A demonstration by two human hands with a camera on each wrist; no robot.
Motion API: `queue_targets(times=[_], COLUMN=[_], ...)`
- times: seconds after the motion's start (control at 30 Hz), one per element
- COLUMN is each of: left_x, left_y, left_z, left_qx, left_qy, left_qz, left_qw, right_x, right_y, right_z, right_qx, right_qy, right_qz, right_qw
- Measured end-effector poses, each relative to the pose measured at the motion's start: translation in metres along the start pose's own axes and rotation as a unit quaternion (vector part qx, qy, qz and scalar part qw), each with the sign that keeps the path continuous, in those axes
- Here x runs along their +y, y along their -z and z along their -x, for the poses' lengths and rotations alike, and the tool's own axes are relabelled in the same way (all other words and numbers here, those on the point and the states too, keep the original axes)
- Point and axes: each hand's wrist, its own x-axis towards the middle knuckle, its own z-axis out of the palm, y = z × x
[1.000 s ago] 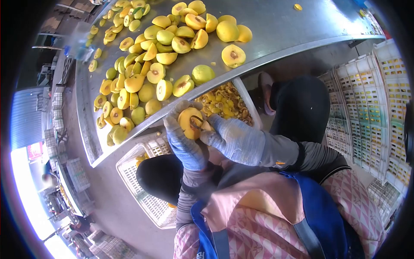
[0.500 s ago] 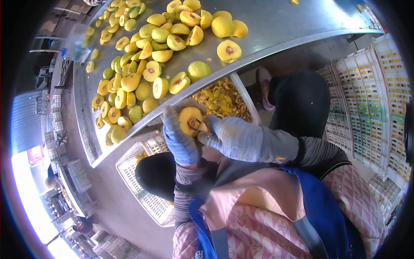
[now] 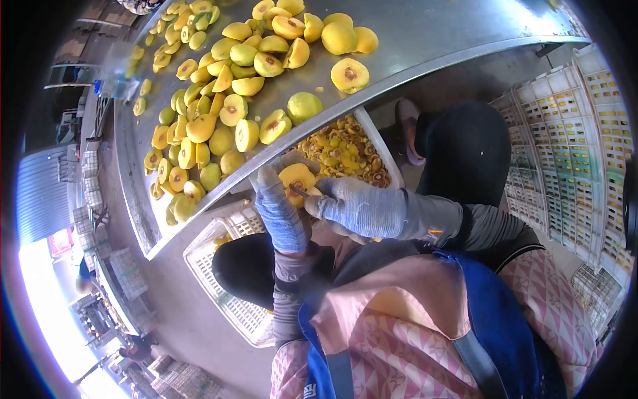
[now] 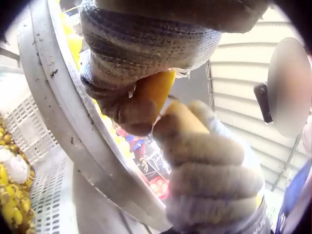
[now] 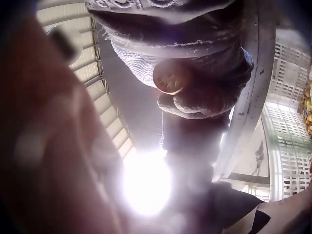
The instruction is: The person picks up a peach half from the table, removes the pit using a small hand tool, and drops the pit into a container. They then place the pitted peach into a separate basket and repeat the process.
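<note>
Gloved in grey-blue knit, my left hand (image 3: 280,211) grips a yellow peach half (image 3: 296,174), its cut face turned up toward my head. My right hand (image 3: 364,207), in a matching glove, holds a pitting knife by its short handle (image 4: 189,118). The dark thin blade (image 3: 298,191) lies against the cut face near the pit area. In the left wrist view, the fingers of my right hand curl round the handle, close to the peach's edge. The handle's round butt (image 5: 170,77) pokes out of my right fist in the right wrist view.
Many peach halves (image 3: 234,110) lie on the metal table (image 3: 425,50), whose raised rim (image 3: 219,196) runs just beyond my hands. Below it, a crate holds pits and scraps (image 3: 342,149). A white crate (image 3: 239,319) stands by my left knee; tall stacked crates (image 3: 551,153) stand at right.
The knife blade has shifted across the peach's cut face, from over its middle to its lower side. The peach has tilted slightly in my left hand. Both hands keep their hold.
</note>
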Motion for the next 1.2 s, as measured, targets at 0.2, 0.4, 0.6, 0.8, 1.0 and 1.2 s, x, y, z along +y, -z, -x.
queue_targets(times=[0.2, 0.4, 0.6, 0.8, 1.0, 1.2], left_x=[-0.003, -0.003, -0.011, 0.000, 0.000, 0.000], left_y=[0.000, 0.001, 0.013, -0.004, 0.001, 0.004], left_z=[0.000, 0.004, 0.002, 0.009, 0.010, 0.011], left_qx=[-0.015, 0.001, 0.094, 0.066, 0.008, 0.032], left_qy=[-0.108, -0.099, -0.105, -0.127, -0.015, 0.024], left_qz=[-0.068, -0.071, -0.181, -0.106, 0.020, 0.119], left_qw=[0.992, 0.993, 0.973, 0.984, 1.000, 0.992], right_x=[0.006, 0.011, 0.028, 0.026, 0.030, 0.024], right_y=[0.011, 0.023, 0.004, 0.008, 0.014, 0.020], right_z=[-0.001, -0.004, -0.005, -0.001, -0.013, -0.003], right_qx=[-0.113, -0.178, 0.194, 0.144, 0.069, 0.064], right_qy=[-0.014, -0.043, 0.283, 0.242, 0.218, 0.183], right_qz=[-0.143, -0.227, 0.442, 0.498, 0.324, 0.246], right_qw=[0.983, 0.956, 0.829, 0.820, 0.918, 0.950])
